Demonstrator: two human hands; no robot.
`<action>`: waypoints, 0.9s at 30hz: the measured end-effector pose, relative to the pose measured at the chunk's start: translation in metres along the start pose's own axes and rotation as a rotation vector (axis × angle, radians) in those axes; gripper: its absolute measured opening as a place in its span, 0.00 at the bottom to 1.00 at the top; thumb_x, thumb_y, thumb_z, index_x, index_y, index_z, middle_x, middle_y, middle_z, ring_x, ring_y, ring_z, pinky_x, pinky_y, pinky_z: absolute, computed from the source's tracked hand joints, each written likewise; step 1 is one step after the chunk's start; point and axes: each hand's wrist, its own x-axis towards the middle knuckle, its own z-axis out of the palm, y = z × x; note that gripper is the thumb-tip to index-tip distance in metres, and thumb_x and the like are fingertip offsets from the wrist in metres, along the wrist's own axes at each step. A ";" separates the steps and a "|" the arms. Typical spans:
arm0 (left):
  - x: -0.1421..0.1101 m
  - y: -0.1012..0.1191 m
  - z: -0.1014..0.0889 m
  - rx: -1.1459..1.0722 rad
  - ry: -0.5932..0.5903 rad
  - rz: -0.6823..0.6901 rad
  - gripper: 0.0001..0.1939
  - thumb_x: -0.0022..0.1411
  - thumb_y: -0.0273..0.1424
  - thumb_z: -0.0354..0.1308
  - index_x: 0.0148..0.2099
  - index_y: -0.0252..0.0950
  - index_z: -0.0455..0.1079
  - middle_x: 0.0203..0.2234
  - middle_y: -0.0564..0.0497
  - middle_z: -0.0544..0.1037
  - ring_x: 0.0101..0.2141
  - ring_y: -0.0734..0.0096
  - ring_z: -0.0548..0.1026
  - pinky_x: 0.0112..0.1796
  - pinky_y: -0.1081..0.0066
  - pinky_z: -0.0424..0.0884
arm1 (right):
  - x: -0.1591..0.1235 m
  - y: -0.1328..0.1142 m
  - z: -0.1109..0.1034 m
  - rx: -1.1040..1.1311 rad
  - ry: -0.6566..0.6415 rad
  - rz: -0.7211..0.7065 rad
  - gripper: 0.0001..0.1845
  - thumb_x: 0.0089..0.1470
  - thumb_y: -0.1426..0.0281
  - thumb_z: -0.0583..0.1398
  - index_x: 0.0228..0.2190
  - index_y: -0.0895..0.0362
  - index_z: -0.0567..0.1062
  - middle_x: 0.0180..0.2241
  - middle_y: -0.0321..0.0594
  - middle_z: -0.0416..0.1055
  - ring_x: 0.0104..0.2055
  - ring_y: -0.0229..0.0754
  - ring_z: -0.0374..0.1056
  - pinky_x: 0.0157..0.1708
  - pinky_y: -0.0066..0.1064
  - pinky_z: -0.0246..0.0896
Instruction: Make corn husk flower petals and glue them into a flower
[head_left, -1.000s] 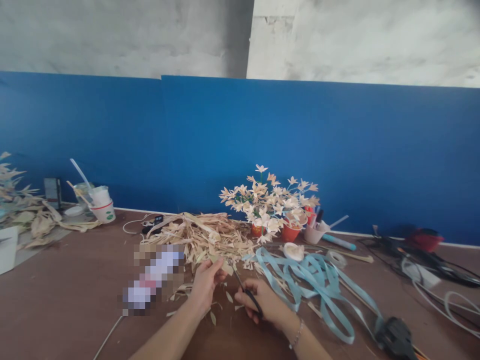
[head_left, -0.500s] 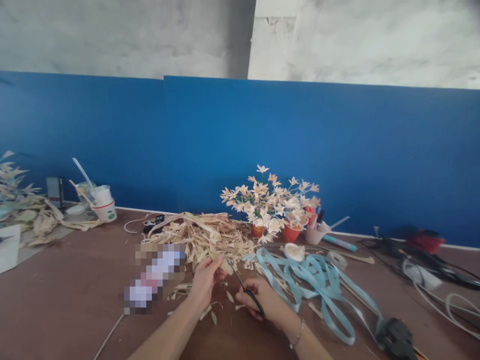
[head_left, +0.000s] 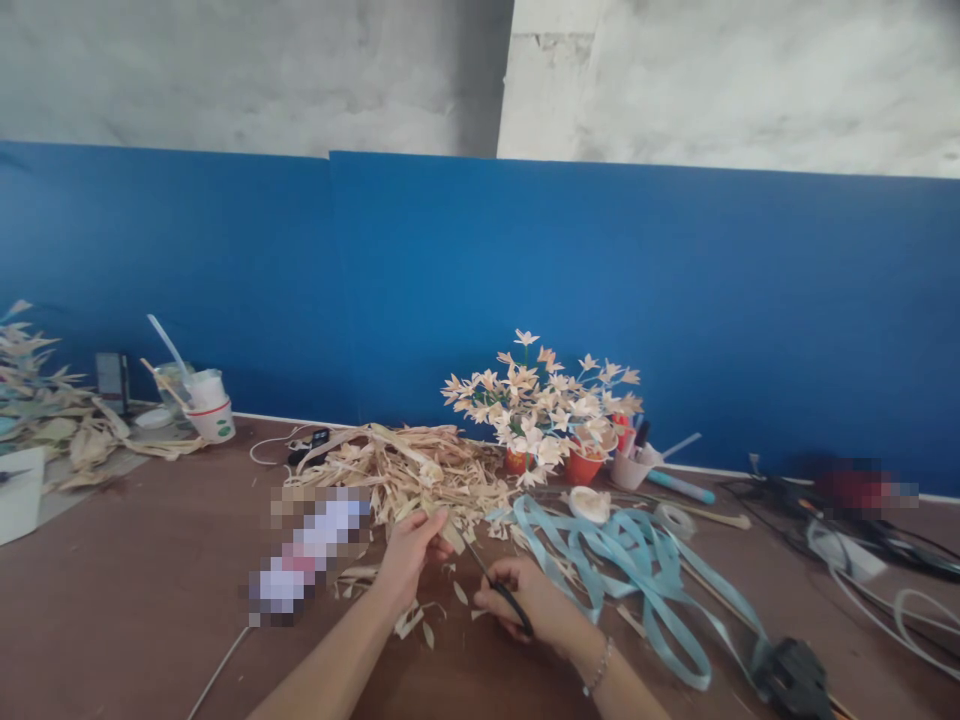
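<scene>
Left hand (head_left: 409, 552) pinches a pale-tan dry husk piece (head_left: 453, 533) between fingertips, likely steadying its edge for slim black-handled metal scissors (head_left: 513, 606) gripped in the right hand (head_left: 534, 597).

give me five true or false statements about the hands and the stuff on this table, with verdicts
1. The right hand holds black-handled scissors. True.
2. The left hand holds nothing. False: its fingers pinch a pale dried piece.
3. A bracelet is on the left arm. False: it is on the right arm.
4. Light blue ribbon lies to the right of the pile of dried strips. True.
5. The panel behind the pale flowers is red. False: the panel is blue.
</scene>
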 end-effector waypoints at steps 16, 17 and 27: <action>0.003 0.010 -0.010 0.167 -0.141 -0.043 0.19 0.41 0.44 0.65 0.24 0.32 0.70 0.13 0.54 0.70 0.16 0.76 0.69 0.18 0.77 0.60 | -0.002 0.004 -0.003 -0.078 -0.046 0.020 0.12 0.44 0.61 0.60 0.24 0.57 0.70 0.11 0.27 0.57 0.11 0.29 0.50 0.11 0.20 0.42; 0.003 0.011 -0.010 0.180 -0.145 -0.043 0.19 0.41 0.44 0.64 0.24 0.32 0.70 0.12 0.54 0.70 0.15 0.76 0.68 0.18 0.77 0.60 | -0.003 0.003 -0.004 -0.086 -0.049 0.020 0.12 0.44 0.61 0.60 0.24 0.57 0.70 0.12 0.27 0.57 0.11 0.29 0.50 0.11 0.20 0.42; 0.001 0.012 -0.010 0.387 -0.162 0.007 0.19 0.45 0.46 0.61 0.19 0.35 0.65 0.06 0.57 0.64 0.10 0.79 0.59 0.14 0.77 0.47 | -0.006 0.002 -0.011 -0.171 -0.095 0.030 0.15 0.42 0.59 0.62 0.24 0.59 0.71 0.11 0.27 0.59 0.11 0.28 0.50 0.10 0.19 0.42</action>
